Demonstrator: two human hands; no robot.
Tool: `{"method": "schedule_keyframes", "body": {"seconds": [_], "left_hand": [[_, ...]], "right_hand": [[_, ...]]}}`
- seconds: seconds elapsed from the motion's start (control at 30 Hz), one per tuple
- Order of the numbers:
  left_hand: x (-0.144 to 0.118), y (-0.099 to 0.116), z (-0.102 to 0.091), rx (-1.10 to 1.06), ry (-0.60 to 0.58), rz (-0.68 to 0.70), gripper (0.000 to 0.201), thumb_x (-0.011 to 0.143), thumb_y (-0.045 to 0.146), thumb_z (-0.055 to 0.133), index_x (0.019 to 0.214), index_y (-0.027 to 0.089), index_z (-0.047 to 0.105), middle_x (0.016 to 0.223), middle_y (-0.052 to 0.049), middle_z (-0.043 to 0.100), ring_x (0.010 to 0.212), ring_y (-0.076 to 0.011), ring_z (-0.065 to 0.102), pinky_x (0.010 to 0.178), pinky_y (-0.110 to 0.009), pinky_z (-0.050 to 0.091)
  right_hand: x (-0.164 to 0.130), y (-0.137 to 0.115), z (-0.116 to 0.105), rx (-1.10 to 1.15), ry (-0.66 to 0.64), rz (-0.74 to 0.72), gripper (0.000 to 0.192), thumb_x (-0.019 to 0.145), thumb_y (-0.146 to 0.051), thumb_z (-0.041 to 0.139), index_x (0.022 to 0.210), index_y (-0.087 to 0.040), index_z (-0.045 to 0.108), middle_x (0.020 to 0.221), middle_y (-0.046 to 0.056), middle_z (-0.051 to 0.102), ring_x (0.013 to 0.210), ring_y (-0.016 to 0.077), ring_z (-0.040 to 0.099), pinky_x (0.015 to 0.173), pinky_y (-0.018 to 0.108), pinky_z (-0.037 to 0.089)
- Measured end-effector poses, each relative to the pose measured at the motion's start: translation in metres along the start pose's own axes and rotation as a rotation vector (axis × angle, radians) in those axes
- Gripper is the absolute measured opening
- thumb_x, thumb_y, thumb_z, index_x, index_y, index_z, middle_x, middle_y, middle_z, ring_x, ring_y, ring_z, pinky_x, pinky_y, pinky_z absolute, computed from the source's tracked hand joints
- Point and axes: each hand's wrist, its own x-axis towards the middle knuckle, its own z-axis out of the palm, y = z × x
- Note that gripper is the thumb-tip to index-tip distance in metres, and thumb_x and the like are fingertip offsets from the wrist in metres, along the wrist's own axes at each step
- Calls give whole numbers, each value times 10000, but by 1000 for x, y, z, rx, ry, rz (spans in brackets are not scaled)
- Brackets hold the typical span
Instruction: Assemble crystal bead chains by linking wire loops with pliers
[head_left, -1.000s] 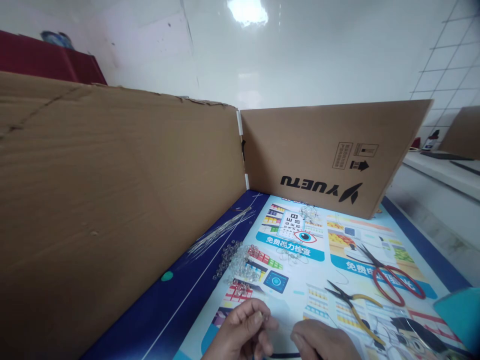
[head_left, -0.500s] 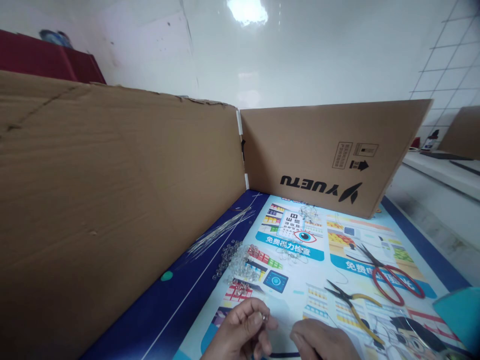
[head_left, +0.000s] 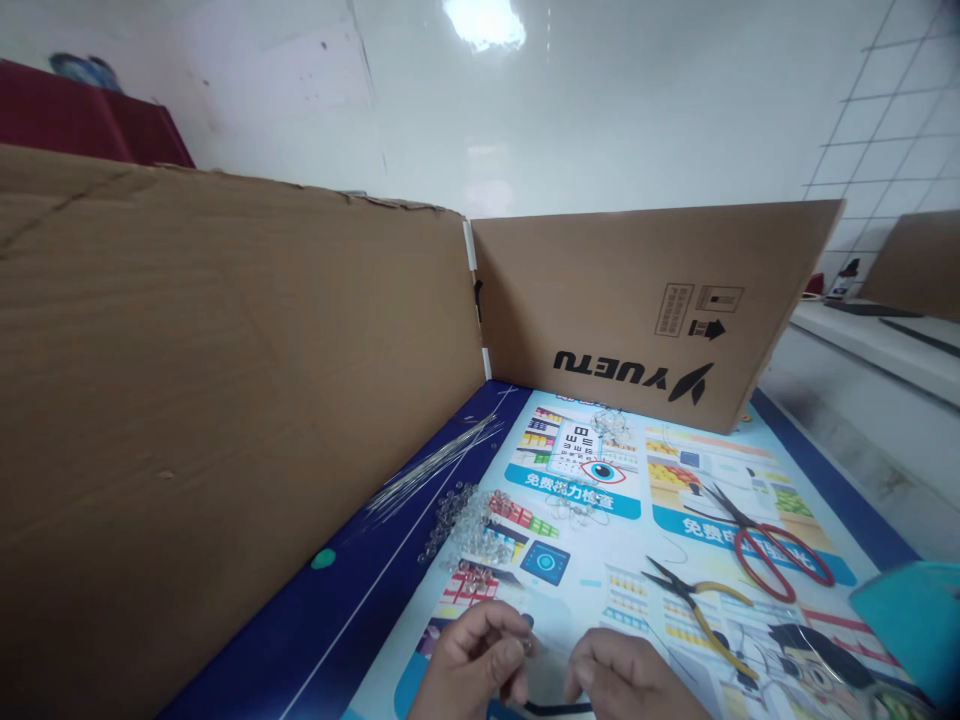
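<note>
Head view, low edge of frame: left hand (head_left: 472, 665) with fingers curled, thumb and forefinger pinched shut on a small clear bead (head_left: 528, 646). Right hand (head_left: 622, 680) just beside it, knuckles up, grip loosely closed; whether it holds anything cannot be told. Loose clear beads (head_left: 469, 525) lie on the printed worktop (head_left: 600, 570) just beyond the left hand, thin wires (head_left: 435, 470) beyond the beads. Yellow-handled pliers (head_left: 697, 605) and red scissors (head_left: 765, 545) right of the beads. Cardboard walls (head_left: 225, 400) enclose the worktop.
</note>
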Motion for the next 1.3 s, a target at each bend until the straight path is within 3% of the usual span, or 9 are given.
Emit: {"method": "schedule_keyframes", "body": {"seconds": [0.13,0.3,0.53,0.67,0.8,0.97,1.13,1.3], "left_hand": [[-1,-4,-1,40,35,58,323,586,414,791,693,141,656,587,-24,664,386,-64,500,399,-165,318],[1,-9,0,22,19,41,303,622,417,768,702,145,660,546,-16,648,360,-44,454,390,-162,281],[2,-18,4,58,15,55,332,566,416,800,715,156,656,590,-4,638,389,-62,481,387,-171,331],[0,-19,12,39,-61,1,323,575,404,800,715,156,645,536,13,604,398,-65,480,416,-174,315],[1,-20,19,49,-151,43,266,628,395,768,724,161,687,594,6,563,492,-104,546,477,-204,359],[5,-20,14,203,-168,90,293,710,447,678,760,164,735,683,-10,508,479,-81,468,456,-213,347],[7,-15,12,387,-14,271,258,761,406,631,662,172,674,699,-40,552,687,-177,516,609,-251,389],[10,-4,8,535,163,380,322,789,401,585,552,186,546,620,-8,508,648,-171,474,633,-247,364]], "right_hand": [[5,3,0,310,-121,76,580,688,-715,483,703,-142,577,451,-72,336,398,54,248,400,193,164],[5,9,0,554,-184,153,459,675,-605,590,697,-147,570,393,-106,284,351,36,160,373,192,100],[5,13,4,583,-162,128,401,720,-536,576,726,-136,597,396,-95,307,355,41,191,375,200,99],[6,19,8,664,-191,145,307,753,-432,573,721,-127,595,417,-88,327,359,40,206,379,201,108],[9,25,13,723,-199,134,340,752,-466,563,669,-136,546,446,-74,368,373,37,249,389,189,145],[14,40,21,747,-164,136,389,733,-517,555,645,-141,509,426,-53,410,358,36,295,377,180,165],[16,48,26,859,-109,264,408,781,-548,476,869,-154,532,480,-26,529,347,55,394,372,167,219],[10,28,10,966,-88,368,347,734,-400,580,1007,-193,523,747,21,627,530,101,587,393,162,275]]}}
